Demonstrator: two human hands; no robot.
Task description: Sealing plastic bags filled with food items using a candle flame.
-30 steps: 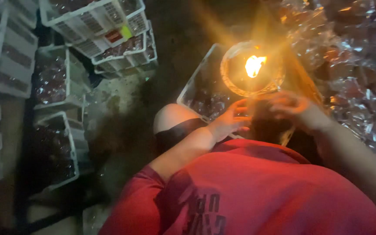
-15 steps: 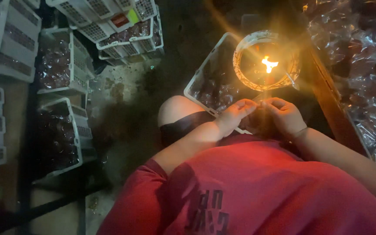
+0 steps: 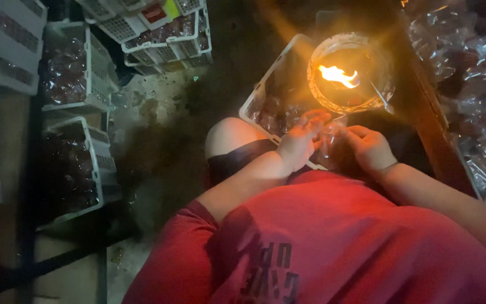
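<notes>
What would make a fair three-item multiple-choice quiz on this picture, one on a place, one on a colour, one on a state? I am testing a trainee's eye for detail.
1. Where is the round bowl with the flame?
A. Just beyond the two hands
B. On the floor at far left
C. Inside the stacked crates at top

2. What colour is the person's shirt?
A. Blue
B. Red
C. White

3. How are the left hand and right hand placed?
A. Far apart at the picture's edges
B. One hidden behind the back
C. Close together, fingers around a small clear packet

Answers:
1 A, the bowl sits directly past the fingertips.
2 B, the shirt fills the foreground in red.
3 C, both hands meet at the packet below the bowl.
</notes>
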